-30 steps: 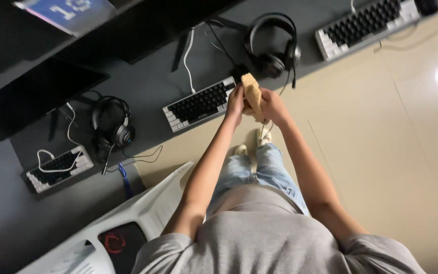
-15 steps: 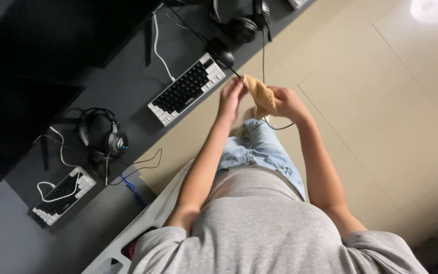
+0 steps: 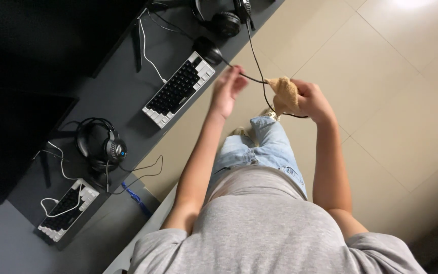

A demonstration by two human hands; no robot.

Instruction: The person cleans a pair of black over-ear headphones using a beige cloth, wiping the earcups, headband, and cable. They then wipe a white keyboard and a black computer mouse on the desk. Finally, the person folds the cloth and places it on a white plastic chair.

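The dark monitors at the upper left of the frame are cut off, and their screens show no detail. The black over-ear headset (image 3: 224,18) at the far edge of the dark grey desk (image 3: 128,96) is cropped by the top of the frame. The point where the thin black cable (image 3: 257,71) passes into the cloth is hidden, and the person's feet are mostly covered by the blue jeans.

The right hand (image 3: 313,101) is closed around a crumpled tan cloth (image 3: 285,94), with the fingers pressed into the fabric. The cloth is wrapped around the cable, which loops out below the hand. The left hand (image 3: 228,91) is partly open, and its fingertips (image 3: 239,71) pinch the same cable a short way along from the cloth. Both hands are held in the air over the beige tiled floor (image 3: 381,76), just off the desk's front edge.

The cable runs up toward the headset, past a black computer mouse (image 3: 208,49). A white-framed keyboard with black keys (image 3: 178,89) lies near the front edge. A second black headset (image 3: 100,144) and a second small keyboard (image 3: 67,210) lie toward the desk's left end.
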